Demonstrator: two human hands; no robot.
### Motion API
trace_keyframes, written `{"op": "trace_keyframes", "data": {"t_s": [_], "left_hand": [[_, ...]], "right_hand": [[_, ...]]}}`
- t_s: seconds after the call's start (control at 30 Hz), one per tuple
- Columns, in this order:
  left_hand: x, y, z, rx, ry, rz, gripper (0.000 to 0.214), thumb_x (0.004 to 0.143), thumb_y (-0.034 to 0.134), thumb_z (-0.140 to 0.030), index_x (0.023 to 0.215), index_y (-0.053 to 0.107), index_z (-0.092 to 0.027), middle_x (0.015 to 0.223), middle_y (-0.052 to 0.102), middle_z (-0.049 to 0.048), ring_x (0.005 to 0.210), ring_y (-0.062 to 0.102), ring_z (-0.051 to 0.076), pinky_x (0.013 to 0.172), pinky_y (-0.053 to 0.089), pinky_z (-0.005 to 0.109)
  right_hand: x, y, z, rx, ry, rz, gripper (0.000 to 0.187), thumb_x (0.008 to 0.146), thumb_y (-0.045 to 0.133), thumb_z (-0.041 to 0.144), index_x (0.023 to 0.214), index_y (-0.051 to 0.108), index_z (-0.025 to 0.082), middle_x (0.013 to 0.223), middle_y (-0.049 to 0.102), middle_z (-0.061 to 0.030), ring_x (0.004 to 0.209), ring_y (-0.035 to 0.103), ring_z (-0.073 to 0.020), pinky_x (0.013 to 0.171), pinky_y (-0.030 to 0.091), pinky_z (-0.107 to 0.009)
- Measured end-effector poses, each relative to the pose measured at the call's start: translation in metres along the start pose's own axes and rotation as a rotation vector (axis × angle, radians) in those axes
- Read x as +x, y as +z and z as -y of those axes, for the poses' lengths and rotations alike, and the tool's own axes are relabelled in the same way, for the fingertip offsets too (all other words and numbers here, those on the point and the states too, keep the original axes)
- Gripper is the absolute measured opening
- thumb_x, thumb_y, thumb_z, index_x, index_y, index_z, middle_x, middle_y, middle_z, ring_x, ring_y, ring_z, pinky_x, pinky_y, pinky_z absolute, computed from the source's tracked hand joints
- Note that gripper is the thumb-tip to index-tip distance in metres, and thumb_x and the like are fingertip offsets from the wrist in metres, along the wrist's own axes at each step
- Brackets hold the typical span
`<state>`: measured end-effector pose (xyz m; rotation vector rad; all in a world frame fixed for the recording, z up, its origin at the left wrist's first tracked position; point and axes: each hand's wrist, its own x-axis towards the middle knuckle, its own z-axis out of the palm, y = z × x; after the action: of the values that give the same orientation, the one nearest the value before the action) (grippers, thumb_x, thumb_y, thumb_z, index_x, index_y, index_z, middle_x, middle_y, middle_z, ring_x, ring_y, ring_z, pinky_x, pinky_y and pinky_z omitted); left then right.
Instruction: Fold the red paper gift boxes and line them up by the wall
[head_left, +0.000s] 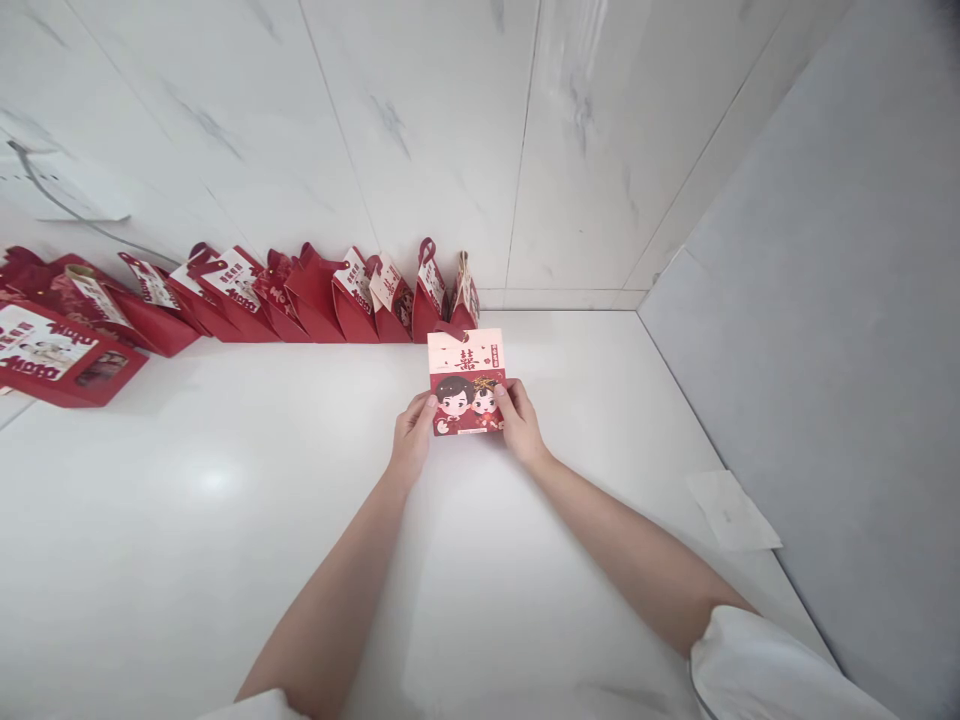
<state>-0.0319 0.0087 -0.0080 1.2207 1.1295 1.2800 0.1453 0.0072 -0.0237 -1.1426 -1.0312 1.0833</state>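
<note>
A red and cream gift box [466, 385] with two cartoon figures on its front and a dark red ribbon loop on top is between my two hands. My left hand [413, 430] grips its left side, thumb at the edge. Closed on the right side is my right hand [521, 420], its thumb lying over the front face. The fingers behind the box are hidden. Just behind it, near the wall, stands the right end of a row of similar gift boxes [319, 295].
The row runs along the tiled wall [435, 140] to the left, where a larger red box [64, 350] sits nearer me. A grey panel [825, 300] borders the white table [225, 560] on the right. A pale sheet [735, 510] lies by that edge. A grey cable [75, 210] hangs at upper left.
</note>
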Motion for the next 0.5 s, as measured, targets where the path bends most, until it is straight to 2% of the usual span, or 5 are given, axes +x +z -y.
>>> {"op": "trace_keyframes", "data": {"t_s": [0.27, 0.37, 0.43, 0.5], "left_hand": [[0.000, 0.001, 0.000, -0.023, -0.018, -0.017, 0.039, 0.085, 0.060, -0.052, 0.101, 0.073, -0.018, 0.118, 0.067, 0.0087, 0.116, 0.059, 0.026, 0.099, 0.046, 0.036], [0.000, 0.000, 0.001, -0.033, -0.030, -0.023, 0.040, 0.084, 0.061, -0.052, 0.100, 0.072, -0.017, 0.118, 0.067, 0.0088, 0.115, 0.059, 0.025, 0.099, 0.047, 0.035], [0.001, -0.001, 0.003, -0.042, -0.029, -0.067, 0.040, 0.084, 0.060, -0.052, 0.101, 0.070, -0.017, 0.116, 0.067, 0.0083, 0.113, 0.060, 0.024, 0.098, 0.047, 0.034], [0.003, -0.003, 0.006, -0.078, -0.027, -0.170, 0.039, 0.084, 0.060, -0.052, 0.100, 0.069, -0.017, 0.111, 0.068, 0.0075, 0.107, 0.062, 0.023, 0.095, 0.048, 0.034]], "right_hand": [[-0.001, 0.002, 0.000, 0.066, 0.005, -0.004, 0.032, 0.085, 0.058, 0.056, 0.091, 0.056, 0.024, 0.089, 0.064, 0.0008, 0.085, 0.059, -0.0178, 0.080, 0.047, -0.031], [0.004, -0.001, 0.004, 0.335, 0.022, 0.011, 0.036, 0.086, 0.057, 0.057, 0.101, 0.060, 0.025, 0.107, 0.067, -0.0016, 0.102, 0.061, -0.0189, 0.092, 0.048, -0.033], [0.011, -0.007, 0.008, 0.594, 0.122, 0.010, 0.044, 0.088, 0.049, 0.061, 0.112, 0.059, 0.026, 0.125, 0.062, -0.0028, 0.119, 0.056, -0.0180, 0.099, 0.046, -0.033], [0.019, -0.017, 0.012, 0.822, 0.272, 0.000, 0.055, 0.088, 0.041, 0.067, 0.117, 0.058, 0.024, 0.134, 0.058, -0.0055, 0.128, 0.052, -0.0178, 0.100, 0.048, -0.032]]}}
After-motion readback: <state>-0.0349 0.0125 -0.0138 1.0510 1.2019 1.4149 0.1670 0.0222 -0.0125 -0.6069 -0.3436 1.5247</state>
